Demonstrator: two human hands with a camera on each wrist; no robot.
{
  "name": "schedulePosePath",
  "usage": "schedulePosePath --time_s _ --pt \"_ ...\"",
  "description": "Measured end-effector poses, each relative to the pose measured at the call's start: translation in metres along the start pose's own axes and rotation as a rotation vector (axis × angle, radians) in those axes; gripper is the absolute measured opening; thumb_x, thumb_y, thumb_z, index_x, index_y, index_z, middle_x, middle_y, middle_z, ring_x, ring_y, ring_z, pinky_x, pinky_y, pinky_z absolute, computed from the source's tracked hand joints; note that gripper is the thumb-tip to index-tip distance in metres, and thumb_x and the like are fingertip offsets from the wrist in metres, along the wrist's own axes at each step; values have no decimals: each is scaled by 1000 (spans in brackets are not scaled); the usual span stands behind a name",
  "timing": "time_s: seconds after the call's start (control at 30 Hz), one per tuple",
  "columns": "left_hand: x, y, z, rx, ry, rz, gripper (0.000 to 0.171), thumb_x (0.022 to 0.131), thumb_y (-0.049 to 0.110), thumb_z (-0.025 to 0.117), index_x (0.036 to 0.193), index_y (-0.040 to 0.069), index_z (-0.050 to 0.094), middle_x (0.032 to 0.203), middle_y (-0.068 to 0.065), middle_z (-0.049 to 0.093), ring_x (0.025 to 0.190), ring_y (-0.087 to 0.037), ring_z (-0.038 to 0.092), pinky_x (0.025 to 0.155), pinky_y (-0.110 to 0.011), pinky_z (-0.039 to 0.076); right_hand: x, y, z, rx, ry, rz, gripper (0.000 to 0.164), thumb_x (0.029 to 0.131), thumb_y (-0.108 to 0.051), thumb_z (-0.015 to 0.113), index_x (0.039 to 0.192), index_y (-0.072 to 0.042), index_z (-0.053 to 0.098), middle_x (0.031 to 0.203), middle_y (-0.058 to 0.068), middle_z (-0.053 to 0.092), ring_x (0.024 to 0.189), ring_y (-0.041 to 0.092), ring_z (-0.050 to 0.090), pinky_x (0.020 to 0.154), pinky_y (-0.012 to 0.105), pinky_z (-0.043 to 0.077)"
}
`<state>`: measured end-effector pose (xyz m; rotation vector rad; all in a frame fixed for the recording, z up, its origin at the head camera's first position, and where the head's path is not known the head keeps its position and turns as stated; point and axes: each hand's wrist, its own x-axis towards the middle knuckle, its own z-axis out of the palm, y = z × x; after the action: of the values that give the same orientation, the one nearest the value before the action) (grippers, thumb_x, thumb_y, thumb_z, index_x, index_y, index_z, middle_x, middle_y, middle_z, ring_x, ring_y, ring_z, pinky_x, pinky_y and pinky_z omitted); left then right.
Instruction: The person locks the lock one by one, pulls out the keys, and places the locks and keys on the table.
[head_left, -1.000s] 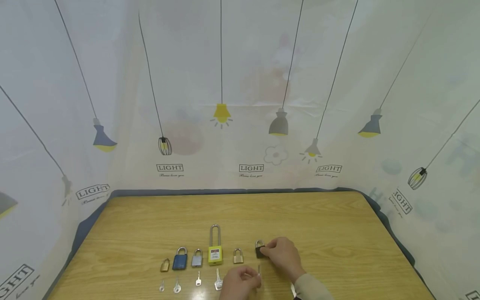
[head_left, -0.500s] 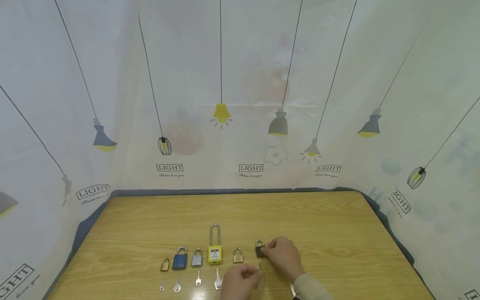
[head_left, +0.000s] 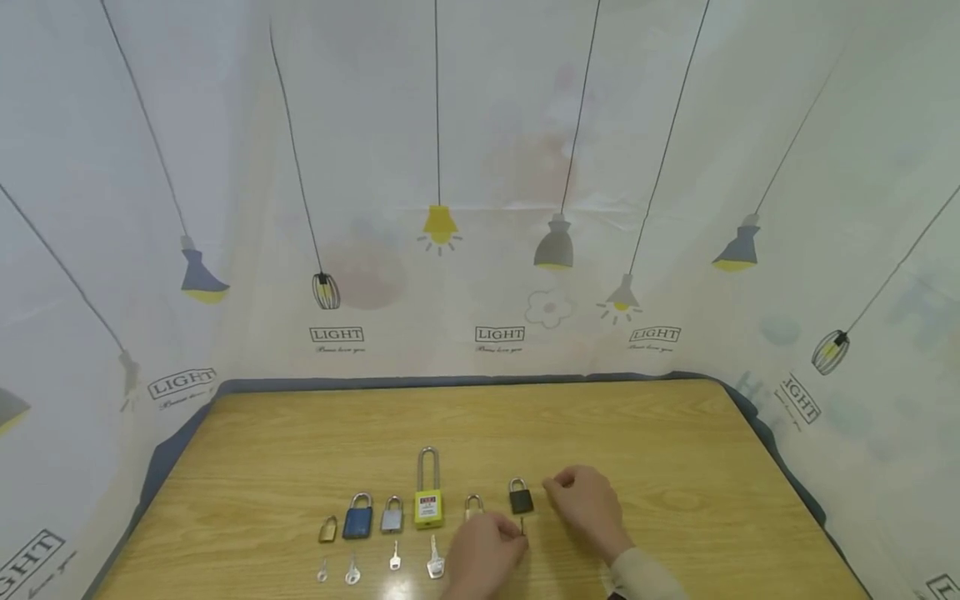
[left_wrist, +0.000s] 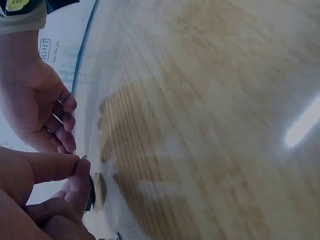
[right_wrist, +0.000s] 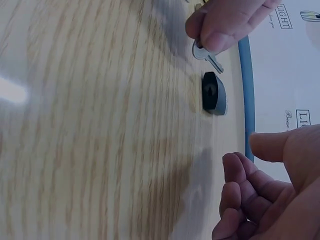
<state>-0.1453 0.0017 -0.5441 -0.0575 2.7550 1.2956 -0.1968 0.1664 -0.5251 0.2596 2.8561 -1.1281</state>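
Note:
My left hand (head_left: 487, 557) pinches a small silver key (right_wrist: 201, 52) by its round bow between thumb and index finger. In the right wrist view the key's blade points toward a black padlock (right_wrist: 214, 95), with a small gap between them. That padlock lies on the table with its steel shackle away from me, its keyway end facing me. To the right of it is my right hand (head_left: 588, 504), apart from the lock, its fingers loosely curled around nothing. Behind the left hand, a brass padlock (head_left: 472, 502) is partly hidden.
Left of the hands, a row on the wooden table (head_left: 637, 433) holds a yellow long-shackle padlock (head_left: 429, 510), a silver padlock (head_left: 392, 518), a blue padlock (head_left: 357, 521) and a small brass padlock (head_left: 327, 530). Several keys lie in front, including a large key (head_left: 435, 562).
My right hand has let go of the black padlock and moved off to the right. The left hand, still with the key, has shifted slightly forward and now overlaps the brass padlock.

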Motion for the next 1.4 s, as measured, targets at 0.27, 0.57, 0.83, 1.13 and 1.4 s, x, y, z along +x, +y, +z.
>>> schedulePosePath --time_s 0.27,0.57,0.83,1.13,1.4 --pt "4 6 1 42 19 5 13 69 22 79 70 22 66 70 11 62 65 -10 52 61 -34 43 -2 12 -11 -8 -4 25 26 87 -34 65 90 -8 68 89 4 67 80 20 58 72 43 49" --pt "2 6 3 63 61 -31 18 65 22 79 62 25 61 65 11 58 61 -11 50 56 -33 40 -7 16 -16 13 -19 10 30 88 -36 66 91 -6 68 89 6 68 81 21 60 73 45 50" --pt "2 7 2 57 72 -18 17 64 22 78 61 25 62 64 12 59 60 -10 50 55 -32 40 -8 19 -16 34 -14 22 29 88 -34 65 92 -6 68 91 6 68 84 21 60 76 46 49" --pt "1 8 -2 56 70 -12 15 66 21 75 61 23 62 63 10 58 59 -11 49 54 -31 39 -8 23 -16 51 -10 -2 30 89 -35 64 91 -5 68 91 7 68 85 24 61 77 49 49" --pt "4 6 -17 29 -6 73 6 77 22 70 76 18 67 71 7 61 64 -10 52 56 -31 44 -11 22 -22 36 -7 -27 29 89 -33 65 92 -5 68 89 6 68 82 22 61 76 48 50"
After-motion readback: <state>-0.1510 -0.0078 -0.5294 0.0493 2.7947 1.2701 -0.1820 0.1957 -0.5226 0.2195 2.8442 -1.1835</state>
